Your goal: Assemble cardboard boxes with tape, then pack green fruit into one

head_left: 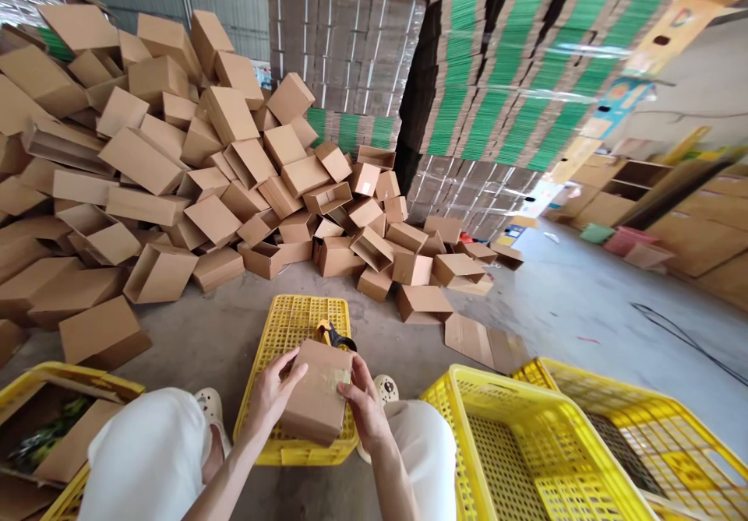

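A small brown cardboard box [315, 392] is held between my two hands, above an upturned yellow plastic crate [304, 311]. My left hand [277, 388] grips the box along its left side, fingers at the upper left edge. On the right side, my right hand [363, 396] wraps the edge with the thumb lying on the top face, where a strip of tape seems to run. Just behind the box, a yellow and black tape dispenser [333, 334] rests on the crate, partly hidden by the box.
A large heap of brown boxes [234, 170] spreads behind the crate. Tall stacks of flattened cartons [502, 61] rise beyond it. Yellow crates [502, 435] stand at my right; another crate [111, 373] at my left holds an open carton. A flat cardboard piece [482, 342] lies on the floor.
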### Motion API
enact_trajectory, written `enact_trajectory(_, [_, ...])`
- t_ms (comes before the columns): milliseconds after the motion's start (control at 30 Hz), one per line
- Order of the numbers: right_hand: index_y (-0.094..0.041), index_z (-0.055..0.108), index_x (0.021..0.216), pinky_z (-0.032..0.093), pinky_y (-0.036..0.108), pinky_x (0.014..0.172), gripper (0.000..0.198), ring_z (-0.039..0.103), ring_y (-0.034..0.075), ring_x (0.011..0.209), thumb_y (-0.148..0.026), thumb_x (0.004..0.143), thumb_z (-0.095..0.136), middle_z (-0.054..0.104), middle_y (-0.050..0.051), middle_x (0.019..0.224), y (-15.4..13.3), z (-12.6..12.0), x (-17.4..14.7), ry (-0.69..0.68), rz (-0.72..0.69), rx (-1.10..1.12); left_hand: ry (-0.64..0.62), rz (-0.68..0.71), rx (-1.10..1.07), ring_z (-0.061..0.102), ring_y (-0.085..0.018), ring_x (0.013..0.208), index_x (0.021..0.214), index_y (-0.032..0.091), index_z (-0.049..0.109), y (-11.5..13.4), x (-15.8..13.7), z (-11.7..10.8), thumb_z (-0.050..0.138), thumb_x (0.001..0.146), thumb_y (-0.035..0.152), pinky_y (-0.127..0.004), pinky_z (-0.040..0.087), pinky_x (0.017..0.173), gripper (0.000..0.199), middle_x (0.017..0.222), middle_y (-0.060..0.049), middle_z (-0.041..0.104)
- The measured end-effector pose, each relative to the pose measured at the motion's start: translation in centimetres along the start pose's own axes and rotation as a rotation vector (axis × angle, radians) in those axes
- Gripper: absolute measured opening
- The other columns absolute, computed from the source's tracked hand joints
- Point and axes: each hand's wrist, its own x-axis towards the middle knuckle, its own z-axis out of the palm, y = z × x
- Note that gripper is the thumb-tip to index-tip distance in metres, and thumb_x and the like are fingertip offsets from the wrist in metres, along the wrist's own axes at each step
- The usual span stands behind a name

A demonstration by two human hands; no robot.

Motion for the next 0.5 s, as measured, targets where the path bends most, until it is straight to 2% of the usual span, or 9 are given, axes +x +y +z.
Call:
enact_trajectory(300, [-0.027,0.073,0.116,0.057,0.038,0.097,0.054,0.068,0.032,0.123,-0.033,0.065,0.090,0.075,0.007,0.132,-0.27,0.71,0.06,0.111,-0.011,0.004,-0.015,-0.046,-0.083,0.076,-0.027,0.114,0.129,0.021,0.074,-0.26,-0.49,0.37,0.070,0.086,0.062,-0.038,0.059,0.104,0.059,0.130,-0.012,0.078])
enact_trajectory(500, [-0.023,0.070,0.119,0.061,0.037,0.083,0.054,0.076,0.031,0.102,-0.049,0.074,0.085,0.079,0.009,0.118,-0.64,0.44,0.51,0.148,-0.070,-0.178,-0.045,0.018,0.086,0.076,-0.027,0.114,0.135,0.022,0.071,0.38,-0.22,-0.33,0.061,0.094,0.061,-0.038,0.059,0.103,0.058,0.130,-0.012,0.078])
